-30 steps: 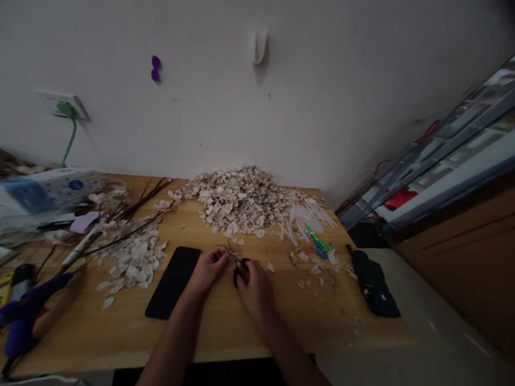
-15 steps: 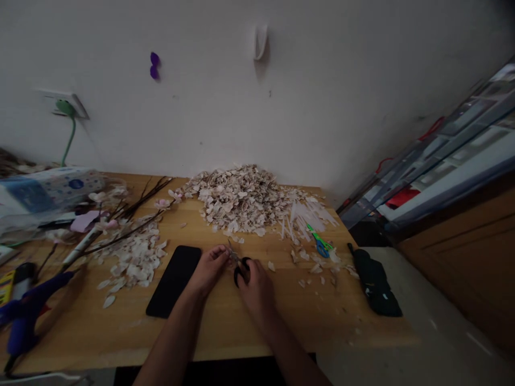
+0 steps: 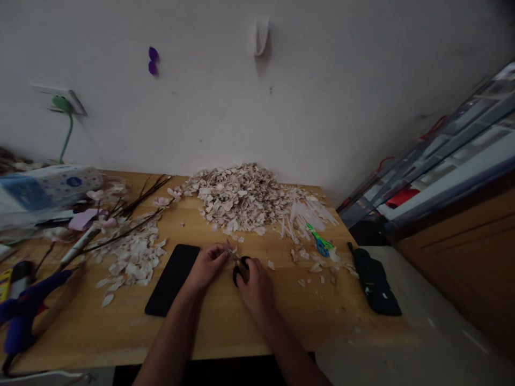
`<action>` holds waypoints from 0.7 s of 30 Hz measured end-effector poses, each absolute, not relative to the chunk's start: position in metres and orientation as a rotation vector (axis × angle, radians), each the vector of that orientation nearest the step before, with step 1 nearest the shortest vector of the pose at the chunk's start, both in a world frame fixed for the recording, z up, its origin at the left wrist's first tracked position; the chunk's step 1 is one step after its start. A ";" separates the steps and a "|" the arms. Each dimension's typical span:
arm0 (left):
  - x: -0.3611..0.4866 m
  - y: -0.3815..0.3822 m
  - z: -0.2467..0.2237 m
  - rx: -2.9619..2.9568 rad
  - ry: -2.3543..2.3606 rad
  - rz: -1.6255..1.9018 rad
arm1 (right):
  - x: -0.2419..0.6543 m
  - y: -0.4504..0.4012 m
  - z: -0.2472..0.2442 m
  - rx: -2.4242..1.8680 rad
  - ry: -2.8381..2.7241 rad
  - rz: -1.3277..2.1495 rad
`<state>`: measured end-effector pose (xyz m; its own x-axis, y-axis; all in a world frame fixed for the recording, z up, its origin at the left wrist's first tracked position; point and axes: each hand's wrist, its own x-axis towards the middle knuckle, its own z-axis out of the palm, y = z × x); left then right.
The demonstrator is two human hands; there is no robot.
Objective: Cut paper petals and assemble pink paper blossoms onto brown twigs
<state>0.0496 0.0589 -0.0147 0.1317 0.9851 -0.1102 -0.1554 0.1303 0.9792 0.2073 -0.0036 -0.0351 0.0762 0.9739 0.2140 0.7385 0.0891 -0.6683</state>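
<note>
Black-handled scissors (image 3: pixel 240 269) are in my right hand (image 3: pixel 256 287), its fingers through and around the loops. Their slim metal blades point away toward the pile and look slightly parted. Close beside the blades, my left hand (image 3: pixel 208 266) is closed in a pinch on a small pale piece that looks like a petal; the fingers hide most of it. Beyond both hands rises a big heap of dried-looking petals (image 3: pixel 241 198). A smaller spread of paler petals (image 3: pixel 137 257) lies to the left. Between that spread and my left forearm is a black phone (image 3: pixel 173 280).
Green and blue scissors (image 3: pixel 321 242) lie at right beside white translucent sticks (image 3: pixel 308 214). A dark pouch (image 3: pixel 376 281) sits at the table's right edge. On the left are a blue glue gun (image 3: pixel 26 311), blossom branches (image 3: pixel 129 232) and a tissue pack (image 3: pixel 52 187).
The view has shifted slightly. Both hands stay almost in place, the left one still pinching beside the scissor blades, which now appear a little farther apart.
</note>
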 end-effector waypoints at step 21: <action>0.069 0.052 -0.020 0.794 0.903 1.137 | 0.207 -0.004 -0.039 -1.681 -1.672 0.435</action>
<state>0.0691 0.0523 -0.0201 0.1660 0.9683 -0.1865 -0.4008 0.2391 0.8844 0.2068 -0.0037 -0.0389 0.1035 0.9643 0.2436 0.7233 0.0951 -0.6839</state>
